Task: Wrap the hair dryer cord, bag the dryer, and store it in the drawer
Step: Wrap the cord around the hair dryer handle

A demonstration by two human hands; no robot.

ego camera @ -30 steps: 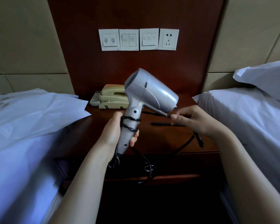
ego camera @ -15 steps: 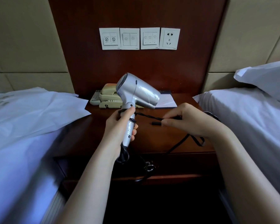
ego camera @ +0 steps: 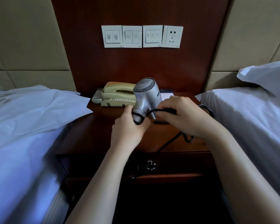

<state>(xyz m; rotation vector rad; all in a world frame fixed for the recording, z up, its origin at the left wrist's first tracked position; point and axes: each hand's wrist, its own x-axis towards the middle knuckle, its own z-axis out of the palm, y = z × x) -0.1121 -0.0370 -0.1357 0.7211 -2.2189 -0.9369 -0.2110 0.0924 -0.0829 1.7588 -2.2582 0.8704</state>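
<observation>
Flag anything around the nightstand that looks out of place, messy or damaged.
Nothing looks damaged or spilled. The only untidy bit is the black cord: a few turns are on the hair dryer handle, but the rest trails off the nightstand front edge, over the drawer. That fits wrapping in progress.

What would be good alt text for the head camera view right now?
A person's left hand grips a silver hair dryer by its handle while the right hand winds its black cord around it, above a wooden nightstand holding a beige telephone, between two white beds.
</observation>
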